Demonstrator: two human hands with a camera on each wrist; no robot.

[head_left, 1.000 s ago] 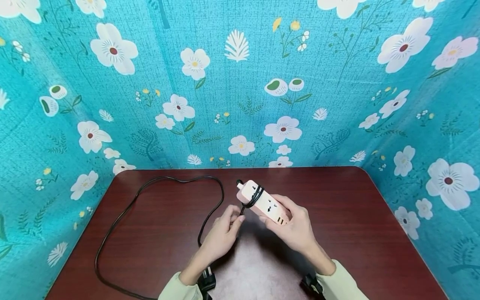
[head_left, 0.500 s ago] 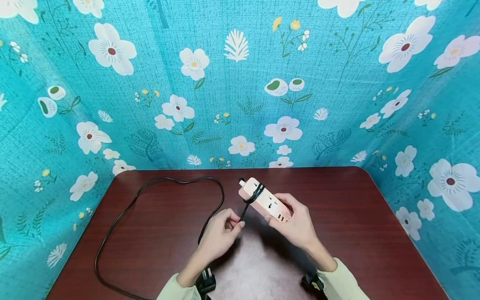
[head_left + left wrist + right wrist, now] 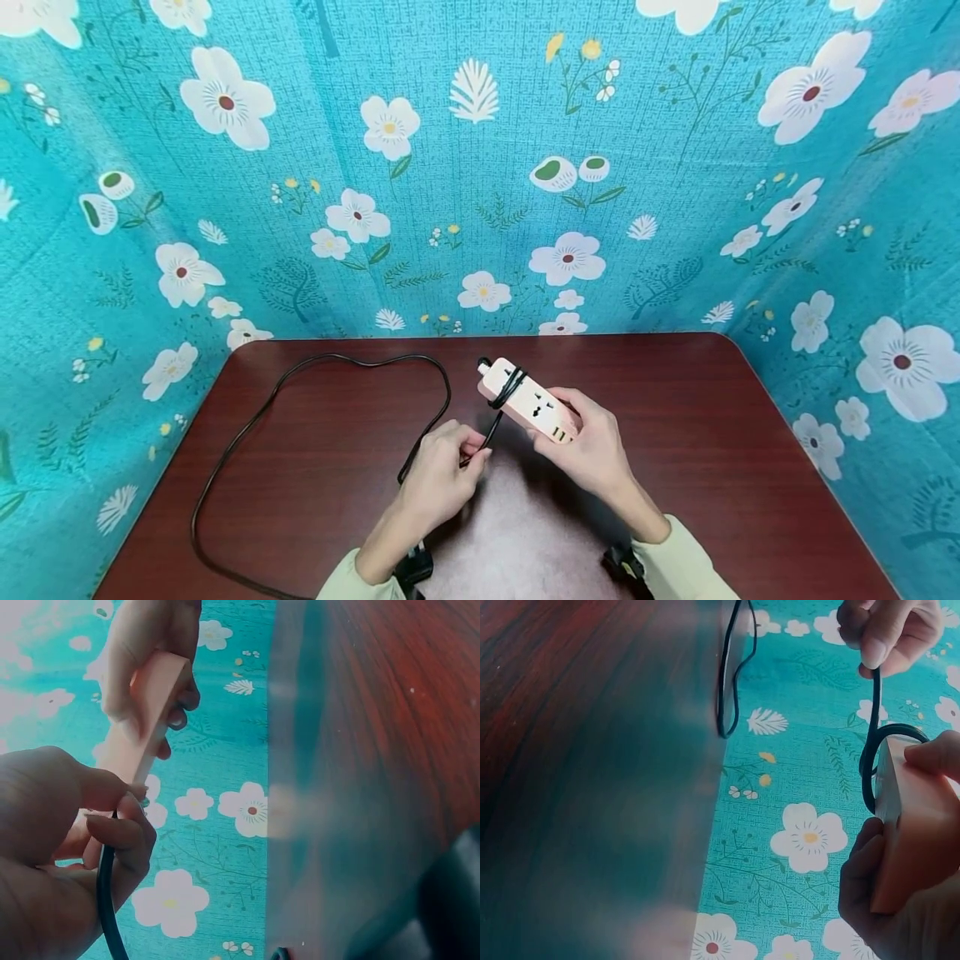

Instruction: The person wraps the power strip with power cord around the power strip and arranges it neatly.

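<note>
My right hand (image 3: 581, 450) grips a pale pink power strip (image 3: 525, 400) above the dark red table (image 3: 315, 467), its far end pointing away from me. A black cord (image 3: 330, 359) is looped around the strip near that far end. My left hand (image 3: 450, 462) pinches the cord just below the strip. In the left wrist view the left hand (image 3: 105, 840) holds the cord (image 3: 105, 907) under the strip (image 3: 146, 720). The right wrist view shows the right hand (image 3: 900, 900) on the strip (image 3: 915, 825), the cord (image 3: 870, 761) wrapped at its end, and the left hand (image 3: 889, 634) pinching it.
The rest of the cord runs in a wide loop over the left half of the table to its black plug (image 3: 412, 567) at the near edge. A turquoise flowered cloth (image 3: 480, 167) surrounds the table on three sides.
My left hand has slid a little down and toward me along the cord, pulling it tauter. The strip in my right hand has barely shifted.
</note>
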